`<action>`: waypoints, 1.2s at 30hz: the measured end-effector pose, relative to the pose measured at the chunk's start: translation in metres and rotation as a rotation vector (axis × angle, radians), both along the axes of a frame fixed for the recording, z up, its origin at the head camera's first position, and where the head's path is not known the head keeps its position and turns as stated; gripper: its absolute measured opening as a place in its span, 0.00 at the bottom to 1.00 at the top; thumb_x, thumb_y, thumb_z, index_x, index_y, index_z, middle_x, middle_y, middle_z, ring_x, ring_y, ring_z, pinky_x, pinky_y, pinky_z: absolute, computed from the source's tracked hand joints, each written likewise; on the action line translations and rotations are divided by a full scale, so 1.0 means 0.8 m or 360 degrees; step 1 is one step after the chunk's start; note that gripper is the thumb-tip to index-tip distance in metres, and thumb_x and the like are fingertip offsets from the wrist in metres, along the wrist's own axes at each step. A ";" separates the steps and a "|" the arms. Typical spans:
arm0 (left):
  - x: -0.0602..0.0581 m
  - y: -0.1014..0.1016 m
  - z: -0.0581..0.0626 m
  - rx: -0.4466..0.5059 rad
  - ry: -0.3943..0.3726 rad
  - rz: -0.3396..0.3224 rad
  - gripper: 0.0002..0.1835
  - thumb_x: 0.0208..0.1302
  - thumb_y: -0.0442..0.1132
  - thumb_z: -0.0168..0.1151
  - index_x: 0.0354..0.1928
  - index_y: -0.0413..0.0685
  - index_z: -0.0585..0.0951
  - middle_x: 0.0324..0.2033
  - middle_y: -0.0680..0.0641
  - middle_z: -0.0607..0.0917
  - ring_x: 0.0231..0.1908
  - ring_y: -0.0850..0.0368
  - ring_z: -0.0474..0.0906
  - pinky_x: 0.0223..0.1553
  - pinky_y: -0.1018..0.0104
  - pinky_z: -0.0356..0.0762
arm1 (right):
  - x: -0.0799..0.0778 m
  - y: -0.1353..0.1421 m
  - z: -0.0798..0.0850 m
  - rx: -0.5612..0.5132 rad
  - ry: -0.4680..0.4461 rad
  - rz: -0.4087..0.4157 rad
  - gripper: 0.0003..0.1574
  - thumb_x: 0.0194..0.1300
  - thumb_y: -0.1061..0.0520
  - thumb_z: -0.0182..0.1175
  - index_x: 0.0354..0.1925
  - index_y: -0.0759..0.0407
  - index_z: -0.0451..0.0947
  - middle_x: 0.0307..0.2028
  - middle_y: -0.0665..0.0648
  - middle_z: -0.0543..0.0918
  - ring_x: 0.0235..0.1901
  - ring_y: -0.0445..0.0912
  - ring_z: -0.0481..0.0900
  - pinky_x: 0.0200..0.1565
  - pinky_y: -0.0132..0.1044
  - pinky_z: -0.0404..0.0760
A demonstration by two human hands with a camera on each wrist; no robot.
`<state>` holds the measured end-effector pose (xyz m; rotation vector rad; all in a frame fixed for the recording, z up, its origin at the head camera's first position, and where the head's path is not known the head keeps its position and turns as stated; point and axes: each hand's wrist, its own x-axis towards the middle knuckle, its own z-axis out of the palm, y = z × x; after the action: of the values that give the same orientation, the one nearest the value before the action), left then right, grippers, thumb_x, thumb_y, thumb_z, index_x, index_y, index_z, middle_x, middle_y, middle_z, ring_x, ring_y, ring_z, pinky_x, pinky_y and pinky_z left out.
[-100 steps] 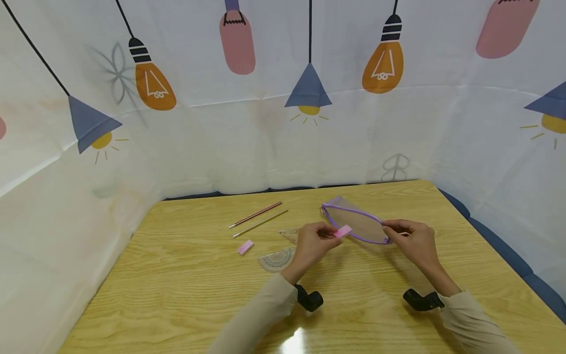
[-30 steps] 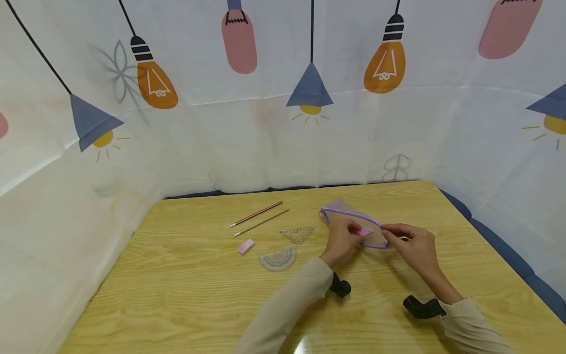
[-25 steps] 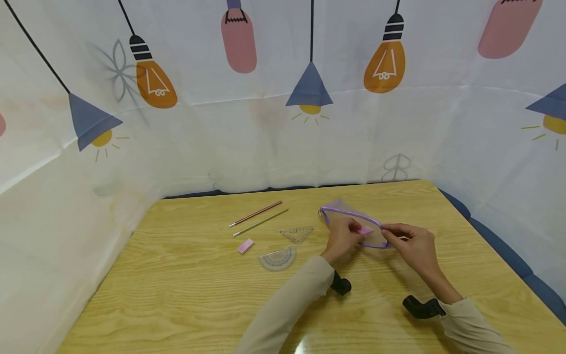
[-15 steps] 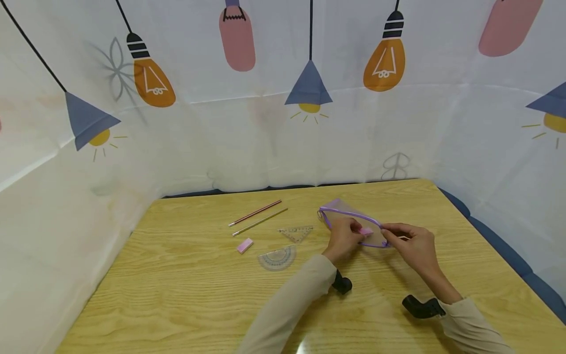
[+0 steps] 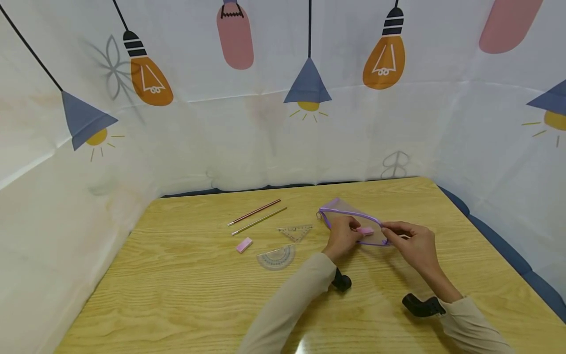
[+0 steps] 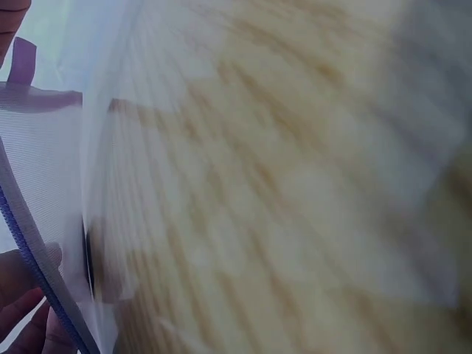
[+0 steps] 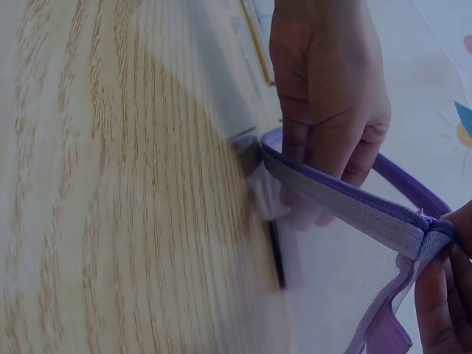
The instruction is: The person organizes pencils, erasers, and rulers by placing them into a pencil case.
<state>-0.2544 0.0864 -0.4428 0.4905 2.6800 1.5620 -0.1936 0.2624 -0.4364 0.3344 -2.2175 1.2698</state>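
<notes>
A see-through mesh pouch [image 5: 338, 203] with a purple zipper edge stands with its mouth apart on the table's right side. My left hand [image 5: 342, 239] reaches into that mouth and pinches one end of a pink eraser [image 5: 365, 230]. Through the mesh, the fingertips of the left hand [image 7: 332, 125] show in the right wrist view. My right hand [image 5: 412, 244] pinches the pouch rim at its right end, by the zipper. In the left wrist view, the mesh covers most of the scene, and the eraser cannot be made out clearly.
Left of the pouch lie a clear set square [image 5: 295, 233], a clear protractor [image 5: 276, 257] and a second pink eraser [image 5: 244, 245]. Two pencils, one reddish [image 5: 254, 212] and one gold [image 5: 259, 221], lie farther back. A printed curtain [image 5: 247, 142] surrounds the wooden table [image 5: 177, 285].
My left hand has carried the pink eraser rightward from outside the pouch into its mouth. Over the last second the eraser has turned slightly. My right hand has stayed on the rim.
</notes>
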 end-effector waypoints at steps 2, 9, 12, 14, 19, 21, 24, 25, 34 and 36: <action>0.000 -0.001 0.001 0.0000 0.0017 -0.0003 0.07 0.58 0.32 0.70 0.38 0.38 0.85 0.32 0.49 0.85 0.31 0.64 0.78 0.34 0.74 0.75 | 0.001 -0.002 0.002 -0.0007 -0.0003 -0.0008 0.08 0.59 0.63 0.68 0.39 0.60 0.88 0.30 0.53 0.87 0.27 0.34 0.81 0.32 0.20 0.75; 0.002 -0.002 0.005 -0.0018 0.0053 -0.0034 0.08 0.59 0.34 0.70 0.39 0.38 0.85 0.33 0.49 0.86 0.31 0.65 0.78 0.34 0.75 0.74 | 0.000 -0.001 0.001 0.0020 0.0016 -0.0024 0.07 0.60 0.60 0.68 0.39 0.58 0.88 0.29 0.52 0.87 0.27 0.34 0.81 0.31 0.21 0.76; 0.004 -0.004 0.006 -0.0019 0.0061 -0.0069 0.08 0.59 0.34 0.70 0.40 0.38 0.85 0.33 0.50 0.85 0.31 0.66 0.77 0.34 0.75 0.74 | -0.004 0.003 -0.005 0.0016 0.0036 -0.0018 0.07 0.60 0.60 0.68 0.39 0.56 0.88 0.30 0.50 0.87 0.28 0.33 0.81 0.30 0.21 0.76; 0.005 -0.006 0.007 -0.0020 0.0073 -0.0093 0.07 0.59 0.33 0.69 0.40 0.38 0.85 0.33 0.50 0.85 0.32 0.66 0.77 0.35 0.75 0.74 | -0.004 0.001 -0.005 -0.0020 0.0034 -0.0019 0.07 0.60 0.60 0.68 0.39 0.56 0.88 0.29 0.50 0.87 0.28 0.33 0.81 0.30 0.20 0.75; 0.010 -0.010 0.011 -0.0008 0.0064 -0.0141 0.06 0.60 0.32 0.68 0.39 0.39 0.85 0.33 0.50 0.84 0.31 0.67 0.76 0.35 0.76 0.74 | 0.000 -0.007 0.004 -0.0071 0.0001 -0.0050 0.08 0.59 0.61 0.69 0.39 0.60 0.87 0.30 0.53 0.87 0.27 0.35 0.81 0.30 0.20 0.75; 0.012 -0.013 0.012 0.0000 0.0054 -0.0154 0.06 0.60 0.31 0.67 0.39 0.39 0.85 0.33 0.50 0.84 0.32 0.67 0.76 0.35 0.76 0.74 | 0.000 -0.007 0.004 -0.0056 -0.0004 -0.0058 0.08 0.60 0.60 0.68 0.40 0.60 0.87 0.30 0.52 0.87 0.27 0.35 0.81 0.30 0.20 0.76; 0.014 -0.016 0.014 0.0003 0.0055 -0.0166 0.06 0.61 0.31 0.67 0.40 0.38 0.85 0.33 0.49 0.85 0.32 0.67 0.76 0.35 0.76 0.74 | -0.001 -0.007 0.002 -0.0086 -0.0002 -0.0043 0.08 0.60 0.61 0.68 0.39 0.59 0.88 0.30 0.51 0.87 0.27 0.35 0.81 0.30 0.20 0.75; 0.014 -0.017 0.014 0.0006 0.0061 -0.0169 0.06 0.61 0.31 0.67 0.39 0.38 0.85 0.33 0.50 0.85 0.32 0.67 0.76 0.35 0.76 0.74 | -0.001 -0.007 0.002 -0.0097 -0.0005 -0.0041 0.08 0.60 0.61 0.68 0.39 0.60 0.87 0.30 0.51 0.87 0.27 0.35 0.81 0.30 0.20 0.75; 0.018 -0.028 0.023 0.0075 0.0158 -0.0228 0.07 0.63 0.36 0.67 0.38 0.39 0.85 0.31 0.53 0.84 0.29 0.69 0.75 0.33 0.77 0.74 | 0.006 -0.016 0.019 -0.0005 -0.0072 -0.0120 0.09 0.61 0.61 0.68 0.40 0.63 0.87 0.31 0.57 0.87 0.28 0.33 0.80 0.30 0.22 0.76; 0.019 -0.031 0.025 0.0089 0.0170 -0.0240 0.08 0.63 0.38 0.67 0.37 0.39 0.85 0.29 0.54 0.83 0.29 0.69 0.75 0.32 0.77 0.74 | 0.006 -0.018 0.021 -0.0001 -0.0081 -0.0124 0.09 0.61 0.61 0.68 0.41 0.62 0.87 0.32 0.59 0.86 0.28 0.33 0.80 0.30 0.22 0.76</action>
<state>-0.2391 0.0618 -0.4226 0.7794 2.6076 1.6157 -0.1884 0.2483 -0.4197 0.2152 -2.2496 1.2505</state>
